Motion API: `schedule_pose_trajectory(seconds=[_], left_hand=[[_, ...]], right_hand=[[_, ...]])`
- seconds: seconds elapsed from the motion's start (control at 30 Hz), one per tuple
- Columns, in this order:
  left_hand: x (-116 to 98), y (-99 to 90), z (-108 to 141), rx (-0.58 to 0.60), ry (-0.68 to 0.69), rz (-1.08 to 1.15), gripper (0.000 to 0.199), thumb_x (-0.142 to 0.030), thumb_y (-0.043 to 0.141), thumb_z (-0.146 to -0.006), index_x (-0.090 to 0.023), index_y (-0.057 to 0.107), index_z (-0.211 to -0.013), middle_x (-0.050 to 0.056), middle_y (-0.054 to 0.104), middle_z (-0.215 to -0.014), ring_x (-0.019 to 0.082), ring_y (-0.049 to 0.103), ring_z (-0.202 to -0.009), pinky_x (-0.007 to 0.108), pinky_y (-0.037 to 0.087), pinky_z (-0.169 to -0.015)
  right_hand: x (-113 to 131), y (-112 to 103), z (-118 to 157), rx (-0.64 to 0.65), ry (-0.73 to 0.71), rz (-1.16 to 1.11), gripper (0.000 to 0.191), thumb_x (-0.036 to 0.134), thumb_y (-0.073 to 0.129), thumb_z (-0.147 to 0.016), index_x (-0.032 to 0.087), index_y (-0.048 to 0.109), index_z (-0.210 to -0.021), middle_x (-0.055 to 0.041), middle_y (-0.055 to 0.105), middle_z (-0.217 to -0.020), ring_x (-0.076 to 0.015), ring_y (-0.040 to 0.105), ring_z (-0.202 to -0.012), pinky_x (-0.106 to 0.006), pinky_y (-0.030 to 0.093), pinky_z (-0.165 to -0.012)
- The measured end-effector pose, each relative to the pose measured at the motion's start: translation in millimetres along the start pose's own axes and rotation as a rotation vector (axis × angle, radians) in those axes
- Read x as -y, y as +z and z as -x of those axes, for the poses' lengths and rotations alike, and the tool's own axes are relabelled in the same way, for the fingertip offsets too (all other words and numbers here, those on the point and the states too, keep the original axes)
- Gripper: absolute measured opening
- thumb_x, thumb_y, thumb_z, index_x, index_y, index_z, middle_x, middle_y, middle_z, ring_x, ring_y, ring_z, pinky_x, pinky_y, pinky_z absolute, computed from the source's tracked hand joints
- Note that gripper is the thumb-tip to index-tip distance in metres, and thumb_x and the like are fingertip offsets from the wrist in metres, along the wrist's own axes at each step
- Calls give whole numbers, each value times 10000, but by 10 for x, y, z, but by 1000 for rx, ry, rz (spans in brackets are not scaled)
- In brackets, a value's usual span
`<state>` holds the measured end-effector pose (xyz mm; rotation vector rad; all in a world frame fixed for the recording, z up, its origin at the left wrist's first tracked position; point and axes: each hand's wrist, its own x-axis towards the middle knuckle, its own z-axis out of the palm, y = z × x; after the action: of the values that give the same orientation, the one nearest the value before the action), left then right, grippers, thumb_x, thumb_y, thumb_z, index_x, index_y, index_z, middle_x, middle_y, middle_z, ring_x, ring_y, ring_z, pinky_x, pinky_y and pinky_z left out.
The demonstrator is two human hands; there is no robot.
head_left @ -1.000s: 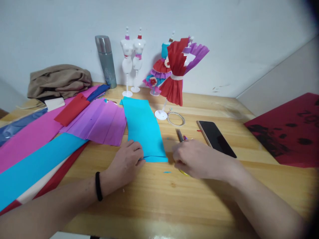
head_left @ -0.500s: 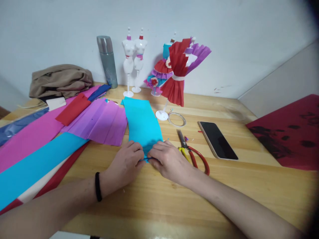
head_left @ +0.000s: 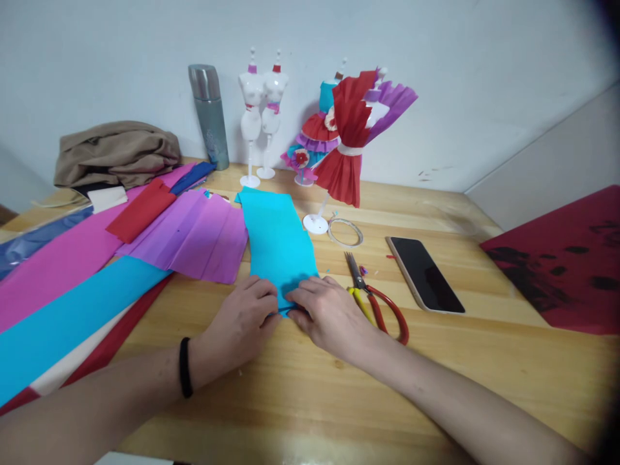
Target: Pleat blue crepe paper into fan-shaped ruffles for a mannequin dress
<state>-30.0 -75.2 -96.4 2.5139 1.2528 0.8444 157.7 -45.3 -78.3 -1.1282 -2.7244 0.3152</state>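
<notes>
A turquoise paper strip (head_left: 278,236) lies on the wooden table, its near edge folded up between my hands. My left hand (head_left: 249,316) pinches the left part of that near edge with fingers bent. On the right part of the same edge, my right hand (head_left: 327,313) is closed, thumb below and fingers on top. A narrow darker blue fold shows between the fingertips. To the left lies pleated purple paper (head_left: 208,239), close to the strip's left side.
Scissors (head_left: 375,297) and a phone (head_left: 426,274) lie to the right, with a wire ring (head_left: 345,232) behind. Mannequins (head_left: 250,123), a red paper dress (head_left: 346,161) and a bottle (head_left: 209,119) stand at the back. Long paper strips (head_left: 82,316) and brown cloth (head_left: 119,152) are left.
Both hands stay at the near edge of the turquoise strip, with only slight finger movement. The view has shifted a little.
</notes>
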Motion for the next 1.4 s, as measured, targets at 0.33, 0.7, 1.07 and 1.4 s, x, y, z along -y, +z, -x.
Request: schedule_pose_trajectory(seconds=[0.33, 0.7, 1.07, 1.4], left_hand=[[-8, -1, -4, -18, -16, -2, 245, -77, 541, -827, -148, 560, -593, 58, 637, -776, 174, 551, -762, 290, 463, -667], [10, 12, -4, -57, 14, -30, 250, -68, 539, -832, -146, 569, -596, 53, 655, -787, 167, 584, -755, 286, 487, -670], [102, -215, -52, -174, -119, 109, 152, -155, 596, -818, -157, 591, -666, 55, 661, -793, 169, 603, -775, 308, 497, -701], [347, -142, -272, -152, 79, 154, 212, -71, 490, -875, -166, 678, -851, 77, 713, -945, 181, 616, -919, 339, 521, -804]], right_hand=[[-7, -15, -13, -10, 21, 6, 99, 272, 651, -852, 207, 726, -860, -53, 639, -854, -213, 515, -851, -327, 277, -670], [49, 81, 15, -150, -45, 83, 135, 222, 627, -854, 190, 704, -747, -35, 609, -746, -188, 458, -759, -327, 237, -645], [36, 161, 57, -316, -177, 172, 246, 176, 560, -886, 171, 625, -649, -38, 561, -678, -182, 409, -713, -332, 227, -646], [4, 123, 47, -294, -200, 169, 259, 187, 547, -900, 175, 612, -650, -31, 550, -682, -175, 386, -706, -329, 228, -642]])
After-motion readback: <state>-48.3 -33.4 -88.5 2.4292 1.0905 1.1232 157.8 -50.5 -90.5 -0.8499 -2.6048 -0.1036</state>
